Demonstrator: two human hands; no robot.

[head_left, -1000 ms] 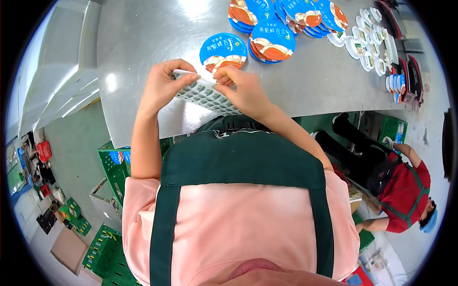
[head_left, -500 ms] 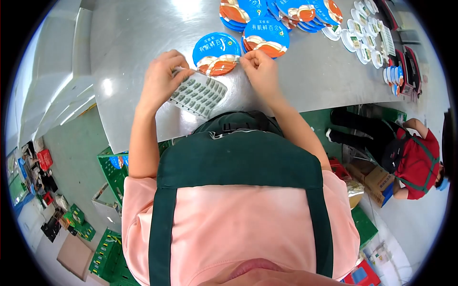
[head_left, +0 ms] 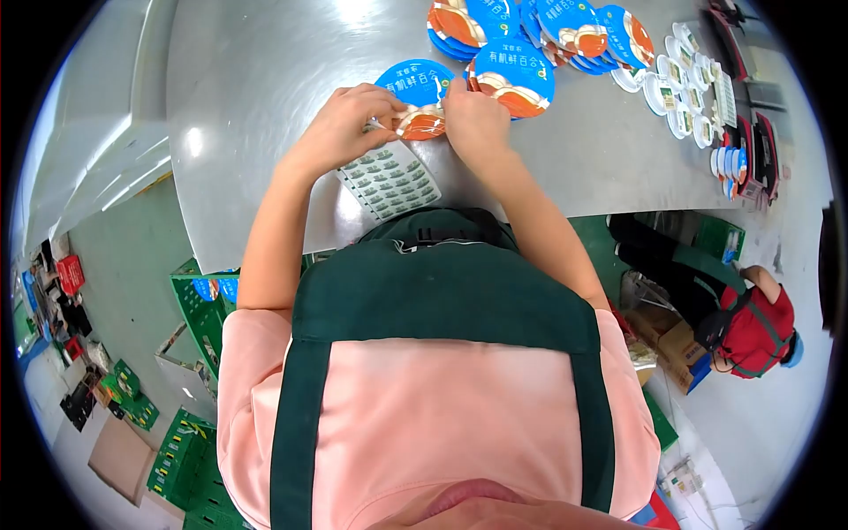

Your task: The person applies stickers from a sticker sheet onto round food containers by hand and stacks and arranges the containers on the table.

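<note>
A blue round lid (head_left: 415, 78) with white lettering and an orange-and-white picture lies on the metal table between my two hands. My left hand (head_left: 352, 124) is closed in a pinch at the lid's lower left edge; a small pale bit shows by its fingertips, too small to name. My right hand (head_left: 475, 122) has its fingers curled together at the lid's right edge, and what they grip is hidden. Below my left hand, a sheet of small green-and-white stickers (head_left: 393, 184) lies near the table's front edge.
Several more blue lids (head_left: 512, 75) lie in overlapping piles beyond my right hand. Further right are white round containers with labels (head_left: 678, 88). A co-worker in a red top (head_left: 760, 322) bends beside cardboard boxes (head_left: 676, 349). Green crates (head_left: 190, 459) stand on the floor at left.
My left hand has left the sticker sheet and moved right to the lid's edge. The sheet now lies flatter on the table. My right hand has moved slightly up along the lid.
</note>
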